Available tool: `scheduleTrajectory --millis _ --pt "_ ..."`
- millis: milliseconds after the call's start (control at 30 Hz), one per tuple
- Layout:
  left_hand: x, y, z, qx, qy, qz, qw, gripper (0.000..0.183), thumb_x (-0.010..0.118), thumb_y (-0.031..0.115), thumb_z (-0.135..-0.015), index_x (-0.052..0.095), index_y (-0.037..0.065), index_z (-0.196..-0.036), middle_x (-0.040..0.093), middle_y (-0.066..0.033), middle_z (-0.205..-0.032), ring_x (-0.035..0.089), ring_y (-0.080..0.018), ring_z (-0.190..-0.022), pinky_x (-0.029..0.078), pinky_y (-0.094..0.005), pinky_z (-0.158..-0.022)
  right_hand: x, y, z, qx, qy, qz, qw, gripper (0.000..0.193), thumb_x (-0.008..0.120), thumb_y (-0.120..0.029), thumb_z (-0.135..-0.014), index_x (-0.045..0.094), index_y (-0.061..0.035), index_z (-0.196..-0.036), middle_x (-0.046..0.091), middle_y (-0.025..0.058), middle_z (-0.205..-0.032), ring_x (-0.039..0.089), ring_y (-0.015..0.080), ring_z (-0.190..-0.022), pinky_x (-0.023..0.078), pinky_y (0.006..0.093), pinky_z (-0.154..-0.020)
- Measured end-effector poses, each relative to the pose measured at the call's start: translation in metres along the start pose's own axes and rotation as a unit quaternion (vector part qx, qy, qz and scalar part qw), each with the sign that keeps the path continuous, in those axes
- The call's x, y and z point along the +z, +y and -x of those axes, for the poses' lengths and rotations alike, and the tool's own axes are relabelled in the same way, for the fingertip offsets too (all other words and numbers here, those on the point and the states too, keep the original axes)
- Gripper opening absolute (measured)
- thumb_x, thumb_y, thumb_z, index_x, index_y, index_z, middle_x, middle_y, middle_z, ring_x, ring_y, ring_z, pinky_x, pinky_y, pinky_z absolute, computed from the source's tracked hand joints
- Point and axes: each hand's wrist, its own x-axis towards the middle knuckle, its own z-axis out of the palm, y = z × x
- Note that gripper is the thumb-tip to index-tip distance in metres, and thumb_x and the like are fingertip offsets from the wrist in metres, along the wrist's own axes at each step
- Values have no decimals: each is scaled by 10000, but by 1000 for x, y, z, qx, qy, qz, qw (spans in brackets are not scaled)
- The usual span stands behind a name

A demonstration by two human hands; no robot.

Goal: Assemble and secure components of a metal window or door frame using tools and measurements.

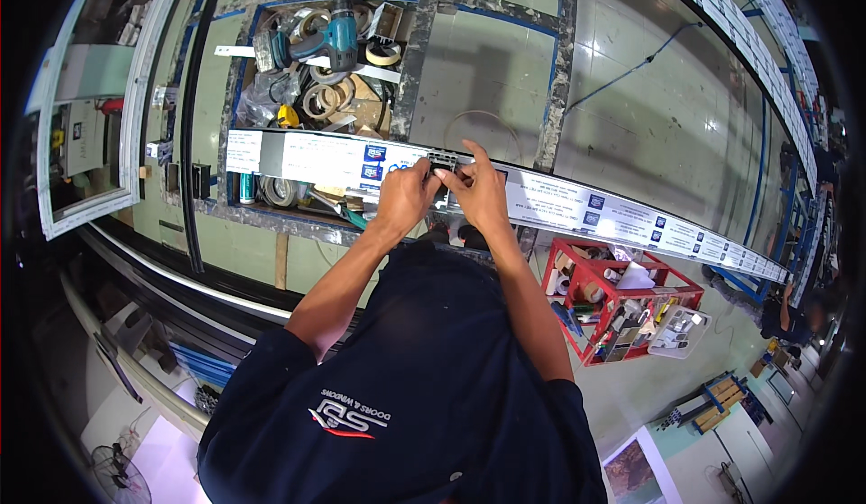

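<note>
A long aluminium profile (311, 157) wrapped in white printed film lies across a metal work frame in front of me. At its middle, a small dark-and-silver metal fitting (442, 158) sits at the profile. My left hand (406, 197) has its fingertips closed on the fitting's left side. My right hand (480, 188) pinches at the right side of the same fitting, its index finger stretched up past it. The fingertips of both hands nearly meet and hide part of the piece. Whether the fitting is seated in the profile I cannot tell.
Beyond the profile, a tray holds a teal cordless drill (341, 31), tape rolls (327, 100) and a yellow tape measure (288, 115). A red trolley (591, 351) full of tools stands at right. A white window frame (135, 157) rises at left. Another person (787, 322) is at far right.
</note>
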Motion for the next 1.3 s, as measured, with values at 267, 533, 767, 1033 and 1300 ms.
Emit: scheduleTrajectory --millis 267,533,767,1033,1300 --pt "4 0 0 1 11 -21 1000 252 748 185 -985 622 -11 -891 660 -259 -668 703 -478 -662 534 -533 -587 2 11 5 21 10 -72 997 685 918 -216 -911 595 8 -1472 808 166 -892 751 204 -729 591 343 -722" --pt "-4 1 -8 -27 -40 4 999 226 708 151 -979 603 -20 -877 633 -268 -653 687 -496 -656 519 -528 -597 3 9 13 45 30 -92 994 612 918 -198 -911 641 14 -1414 804 149 -882 731 175 -728 578 333 -717" --pt "2 -3 -5 -18 -36 25 999 237 701 153 -986 594 -27 -875 612 -275 -657 670 -494 -640 506 -518 -588 6 25 13 36 24 -119 992 532 921 -193 -917 691 23 -1346 807 132 -924 692 138 -768 567 300 -747" --pt "4 -3 0 -48 -24 1 999 255 703 159 -994 580 -23 -866 607 -279 -666 668 -495 -649 501 -532 -598 5 18 11 47 29 -118 991 600 938 -235 -888 675 23 -1362 804 139 -862 716 172 -705 565 328 -687" --pt "7 2 0 -33 -5 -32 999 232 702 149 -996 587 -10 -872 636 -262 -677 683 -494 -669 518 -540 -606 5 23 10 43 14 -110 993 569 920 -206 -910 676 17 -1373 808 149 -897 716 165 -730 570 322 -712"
